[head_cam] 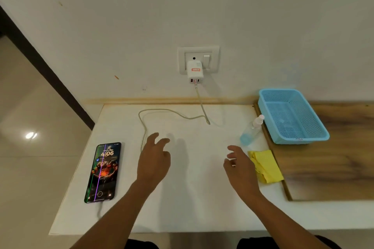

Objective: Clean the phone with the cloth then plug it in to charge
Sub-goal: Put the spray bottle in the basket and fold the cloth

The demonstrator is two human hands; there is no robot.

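Note:
The phone (103, 172) lies face up at the left of the white table (194, 204), its screen lit with coloured vertical lines. A pale cable (162, 111) runs from the white charger (195, 72) in the wall socket, loops over the table, passes behind my left hand and enters the phone's near end. A folded yellow cloth (268, 167) lies at the right, beside the wooden board. My left hand (154, 160) hovers mid-table with fingers spread, holding nothing. My right hand (239, 164) hovers open just left of the cloth.
A clear spray bottle (252, 130) with bluish liquid lies beyond the cloth. A blue mesh basket (291, 117) sits on the wooden board (327, 168) at the right. The wall stands close behind the table. Left of the table's edge is tiled floor.

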